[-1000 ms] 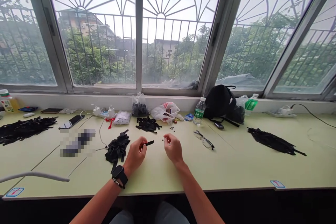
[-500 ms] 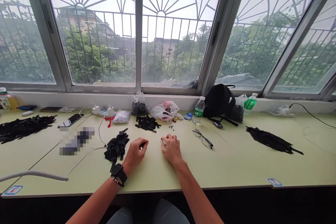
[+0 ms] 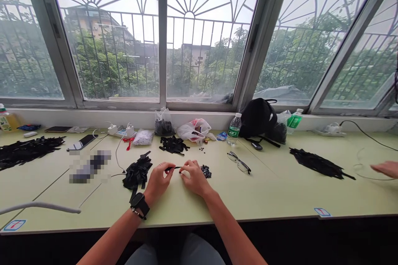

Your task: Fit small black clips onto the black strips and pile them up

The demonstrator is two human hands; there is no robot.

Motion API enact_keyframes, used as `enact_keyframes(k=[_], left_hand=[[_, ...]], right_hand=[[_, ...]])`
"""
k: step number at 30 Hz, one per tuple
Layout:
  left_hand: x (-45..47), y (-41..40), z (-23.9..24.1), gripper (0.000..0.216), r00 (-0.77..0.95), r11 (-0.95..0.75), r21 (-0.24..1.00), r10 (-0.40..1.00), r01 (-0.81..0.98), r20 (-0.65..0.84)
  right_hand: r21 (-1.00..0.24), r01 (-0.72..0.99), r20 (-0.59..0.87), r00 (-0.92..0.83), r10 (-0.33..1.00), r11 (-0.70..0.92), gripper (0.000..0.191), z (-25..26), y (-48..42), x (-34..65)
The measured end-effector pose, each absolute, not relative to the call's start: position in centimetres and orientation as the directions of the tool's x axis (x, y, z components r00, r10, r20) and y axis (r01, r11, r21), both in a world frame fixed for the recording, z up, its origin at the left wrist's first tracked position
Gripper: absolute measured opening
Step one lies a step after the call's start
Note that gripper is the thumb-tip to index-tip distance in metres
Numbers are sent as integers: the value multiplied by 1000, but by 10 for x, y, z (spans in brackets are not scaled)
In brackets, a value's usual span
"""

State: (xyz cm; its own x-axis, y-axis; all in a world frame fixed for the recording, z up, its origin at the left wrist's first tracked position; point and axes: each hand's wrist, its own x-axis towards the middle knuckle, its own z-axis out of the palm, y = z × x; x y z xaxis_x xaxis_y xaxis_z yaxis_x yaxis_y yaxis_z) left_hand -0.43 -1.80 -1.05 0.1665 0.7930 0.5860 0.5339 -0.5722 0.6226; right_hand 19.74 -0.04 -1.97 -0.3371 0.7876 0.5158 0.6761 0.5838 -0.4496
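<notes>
My left hand (image 3: 159, 180), with a dark watch on its wrist, pinches a narrow black strip (image 3: 169, 168) above the table. The strip runs toward my right hand (image 3: 193, 177), whose thumb and fingers close at its free end. Whether a small piece also sits between those fingertips I cannot make out. Just right of my right hand lies a heap of small shiny black pieces (image 3: 206, 171). A tangled pile of black strips (image 3: 137, 172) lies left of my left hand, and another pile of strips (image 3: 174, 145) is behind both hands.
Eyeglasses (image 3: 239, 162) and a water bottle (image 3: 234, 129) stand to the right, near a black backpack (image 3: 258, 118). Plastic bags (image 3: 194, 130) line the window side. Farther right are bundled black strips (image 3: 320, 163) and another person's hand (image 3: 385, 169). A phone (image 3: 82, 143) lies left.
My right hand has moved left from over the small black pieces to the strip's end, uncovering the heap. My left hand stays nearly in place. Another person's hand has appeared at the right edge.
</notes>
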Motion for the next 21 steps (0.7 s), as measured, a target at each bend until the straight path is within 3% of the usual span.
enact_keyframes(k=[6,9,13,21], left_hand=[[-2,-20,-9,22,200,-593,642,790,486,579],[-2,-20,-9,21,214,-595,667,796,449,566],[-2,-19,-11,22,212,-581,696,810,423,547],[-3,-15,-11,23,187,-523,752,850,400,492]], right_hand=[[-596,552,578,-209,789,583,29,-10,1,195],[-660,441,552,-264,791,608,26,-10,1,193],[-686,414,499,-330,801,598,28,-15,2,190],[-721,385,518,-252,817,576,37,-13,3,189]])
